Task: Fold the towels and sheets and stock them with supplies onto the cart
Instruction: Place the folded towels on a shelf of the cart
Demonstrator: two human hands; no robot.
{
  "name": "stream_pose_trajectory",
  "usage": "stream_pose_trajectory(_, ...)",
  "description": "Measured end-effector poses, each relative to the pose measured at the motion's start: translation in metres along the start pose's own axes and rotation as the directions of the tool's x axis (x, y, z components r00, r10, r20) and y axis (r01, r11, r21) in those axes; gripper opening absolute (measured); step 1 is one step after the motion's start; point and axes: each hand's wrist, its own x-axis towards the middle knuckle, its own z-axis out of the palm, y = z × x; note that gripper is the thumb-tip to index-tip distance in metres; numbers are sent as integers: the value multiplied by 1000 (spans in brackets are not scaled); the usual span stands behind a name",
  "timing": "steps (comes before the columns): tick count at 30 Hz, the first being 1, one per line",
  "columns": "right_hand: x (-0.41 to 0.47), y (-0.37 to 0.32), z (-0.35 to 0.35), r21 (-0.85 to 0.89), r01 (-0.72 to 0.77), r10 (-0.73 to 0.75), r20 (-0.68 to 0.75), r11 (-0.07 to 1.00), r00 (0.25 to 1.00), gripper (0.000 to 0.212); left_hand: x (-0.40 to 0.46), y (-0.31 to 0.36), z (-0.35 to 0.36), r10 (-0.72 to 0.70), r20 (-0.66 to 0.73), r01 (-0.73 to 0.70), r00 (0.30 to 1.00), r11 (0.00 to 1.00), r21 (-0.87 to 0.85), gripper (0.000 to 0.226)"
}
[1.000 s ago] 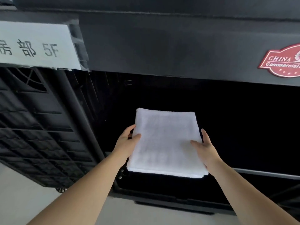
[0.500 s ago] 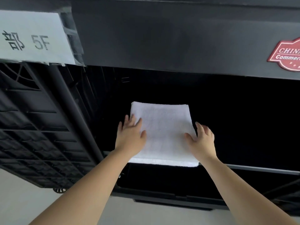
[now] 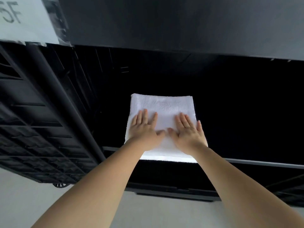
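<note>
Two hands lie flat on a folded white towel that sits on a shelf inside the black cart. We see the left hand with its fingers straight and slightly fanned, palm down on the left half of the terry cloth, thumb pointing inward. The right hand mirrors it on the right half, fingers straight and close together, its thumb nearly meeting the other thumb near the middle of the towel. Neither grip curls round anything; both are spread and pressing on the cloth.

The towel is a thick rectangle with a nubby, looped pile and a plainer woven band across its far part. Its near edge shows stacked folded layers, brightly lit, and overhangs the grey metal rail at the front lip of the shelf. The shelf interior behind it is so dark that we cannot tell how deep it runs or whether anything else lies there.

To the left, the cart's side panel is moulded black plastic with ribbed, rectangular recesses and a rounded post. Above it a pale paper label reads "5F". A small caster wheel peeks out below the panel, over a smooth light-grey floor.
</note>
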Motion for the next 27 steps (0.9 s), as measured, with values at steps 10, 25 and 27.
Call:
stream_pose_trajectory(10,-5,6,3,73,-62,62,1,995,998,77,-1,-21,3,30,-13,-31,999,999,-33,84)
stream_pose_trajectory(25,30,-47,-16,119,270,-265,-61,955,962,55,4,-25,-16,-108,-138,116,985,992,49,80)
stream_pose_trajectory(27,37,-64,-14,169,406,-396,-94,898,914,52,-3,-35,-9,-195,-130,193,972,981,-30,88)
